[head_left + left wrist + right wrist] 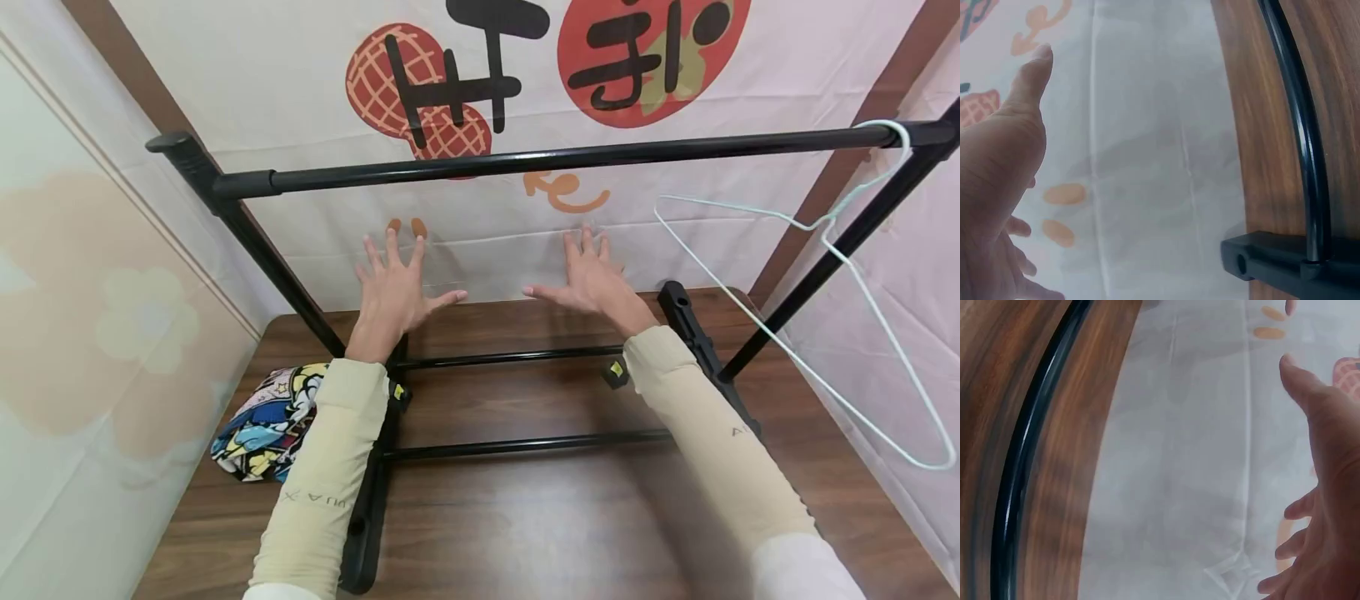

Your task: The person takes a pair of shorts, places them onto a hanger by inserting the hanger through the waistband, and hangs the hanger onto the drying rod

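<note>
Both bare hands reach forward beneath the top bar of a black clothes rack, fingers spread and holding nothing. My left hand is in front of the white printed cloth at the back; whether it touches the cloth I cannot tell. Level with it to the right, my right hand has its thumb pointing inward at the left thumb, with a gap between. In the left wrist view the left hand shows its thumb extended. The right hand looks similarly spread in the right wrist view.
A pale mint hanger hangs at the rack's right end. Colourful cartoon-print fabric lies bunched beside the rack's left foot. Two lower bars cross above the brown wooden surface. Printed cloth walls stand on both sides.
</note>
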A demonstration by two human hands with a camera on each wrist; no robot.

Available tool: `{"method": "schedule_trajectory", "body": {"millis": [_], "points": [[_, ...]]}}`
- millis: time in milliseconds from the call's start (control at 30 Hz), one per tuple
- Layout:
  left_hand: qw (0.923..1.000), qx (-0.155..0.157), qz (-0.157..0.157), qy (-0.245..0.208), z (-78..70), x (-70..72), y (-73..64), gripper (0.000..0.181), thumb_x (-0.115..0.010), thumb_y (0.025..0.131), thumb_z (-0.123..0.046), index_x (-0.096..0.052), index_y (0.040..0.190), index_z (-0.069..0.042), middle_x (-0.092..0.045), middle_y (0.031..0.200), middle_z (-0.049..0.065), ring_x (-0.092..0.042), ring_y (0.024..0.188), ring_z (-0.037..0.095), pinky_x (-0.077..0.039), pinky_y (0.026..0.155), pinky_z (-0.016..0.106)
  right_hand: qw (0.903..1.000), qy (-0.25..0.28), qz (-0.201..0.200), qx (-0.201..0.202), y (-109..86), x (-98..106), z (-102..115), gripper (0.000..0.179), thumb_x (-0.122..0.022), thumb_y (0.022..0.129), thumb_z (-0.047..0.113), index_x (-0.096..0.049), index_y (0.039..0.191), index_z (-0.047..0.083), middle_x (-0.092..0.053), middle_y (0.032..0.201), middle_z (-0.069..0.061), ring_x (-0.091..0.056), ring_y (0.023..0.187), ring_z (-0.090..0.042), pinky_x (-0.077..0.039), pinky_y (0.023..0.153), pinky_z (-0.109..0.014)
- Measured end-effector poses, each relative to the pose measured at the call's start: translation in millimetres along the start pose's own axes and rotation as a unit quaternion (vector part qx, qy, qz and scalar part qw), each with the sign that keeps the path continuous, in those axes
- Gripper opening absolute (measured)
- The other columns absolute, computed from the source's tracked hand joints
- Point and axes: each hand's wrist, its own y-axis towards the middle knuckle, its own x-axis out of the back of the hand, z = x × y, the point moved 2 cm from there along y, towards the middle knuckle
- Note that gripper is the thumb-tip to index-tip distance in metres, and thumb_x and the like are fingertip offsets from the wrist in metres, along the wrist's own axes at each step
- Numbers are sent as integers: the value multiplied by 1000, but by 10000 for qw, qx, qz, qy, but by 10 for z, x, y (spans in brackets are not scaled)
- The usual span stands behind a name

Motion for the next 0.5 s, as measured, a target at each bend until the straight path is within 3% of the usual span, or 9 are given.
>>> {"method": "schedule_trajectory", "body": {"millis": [233, 367, 500], "points": [[9975, -366, -548, -259, -89, 104, -277, 112, -58, 86, -85, -21, 169, -19, -13, 172, 30, -20, 153, 64, -54, 97, 71, 9988, -10, -185, 447, -236, 38, 71, 119, -60, 85, 85, -21, 167, 7, -7, 175, -27, -19, 159, -53, -40, 118, -68], [9943, -534, -756, -523, -127, 177, -438, 111, -64, 87, -80, -22, 169, -20, -16, 170, 31, -28, 151, 62, -56, 94, 69, 9971, 5, -266, 708, -362, 92, 158, 116, -64, 85, 81, -28, 164, 5, -16, 173, -27, -29, 155, -54, -42, 117, -66], [9924, -398, -525, -1037, -127, 251, -557, 110, -65, 87, -79, -19, 170, -24, -13, 173, 25, -26, 155, 52, -53, 99, 68, 9943, 93, -455, 955, -458, 169, 257, 115, -68, 85, 79, -31, 163, 3, -27, 170, -26, -37, 151, -51, -43, 116, -65]]}}
